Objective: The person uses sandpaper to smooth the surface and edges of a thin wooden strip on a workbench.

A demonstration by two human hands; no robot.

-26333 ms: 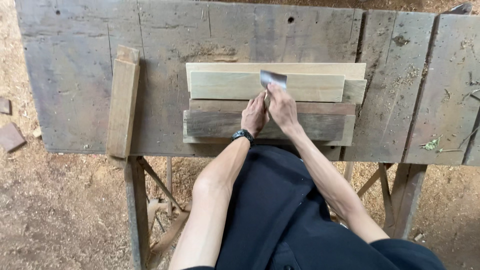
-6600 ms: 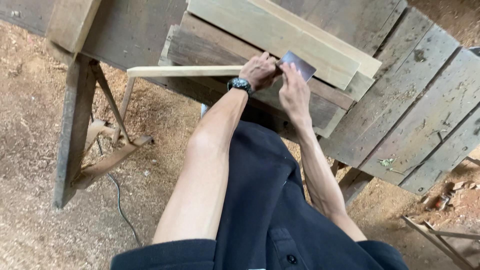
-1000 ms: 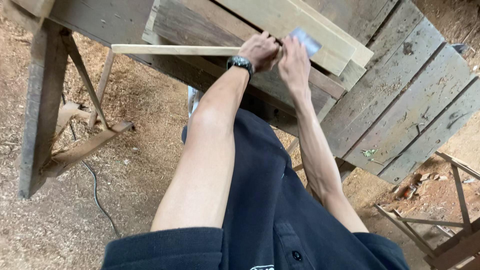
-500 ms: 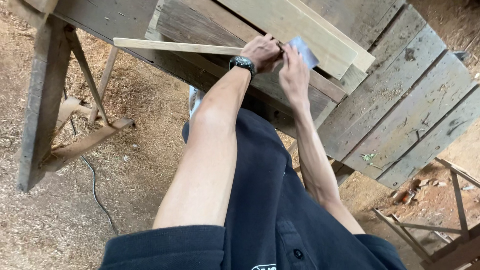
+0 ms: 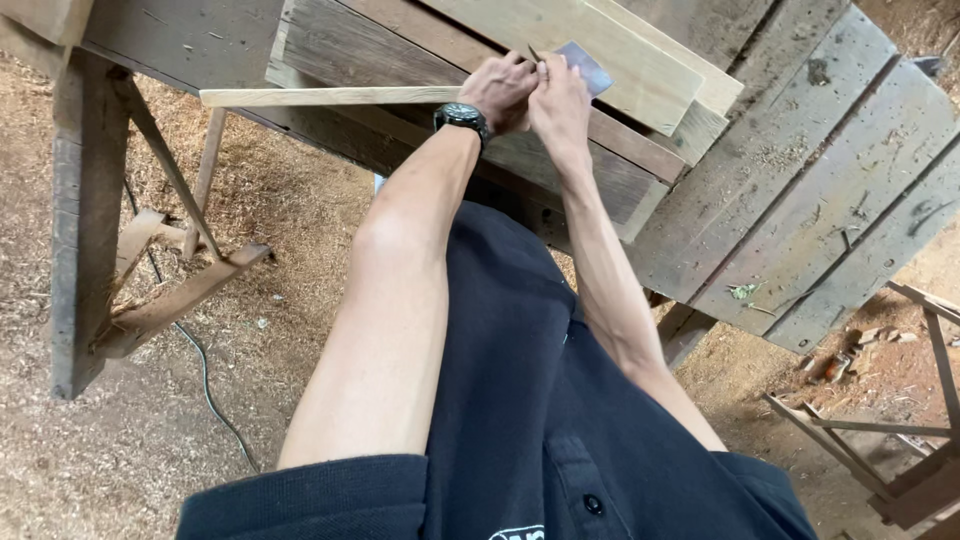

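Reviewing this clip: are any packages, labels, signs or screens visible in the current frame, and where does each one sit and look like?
No packages, signs or screens show.
Wristwatch: on the left wrist, by the left hand; round dark case on a black strap; its face is too small to make out.
Shirt print: bottom edge of the frame, on the dark shirt front; small white marking, mostly cut off.

The thin strip (image 5: pixel 320 96) is showing pale, bare wood, smooth and matt. The small blade (image 5: pixel 585 67) is looking like dull grey metal with a faint sheen. The stacked boards (image 5: pixel 620 75) are lying as pale sawn wood over darker, rough, weathered planks. The table (image 5: pixel 800 180) is showing grey, cracked, coarse timber.
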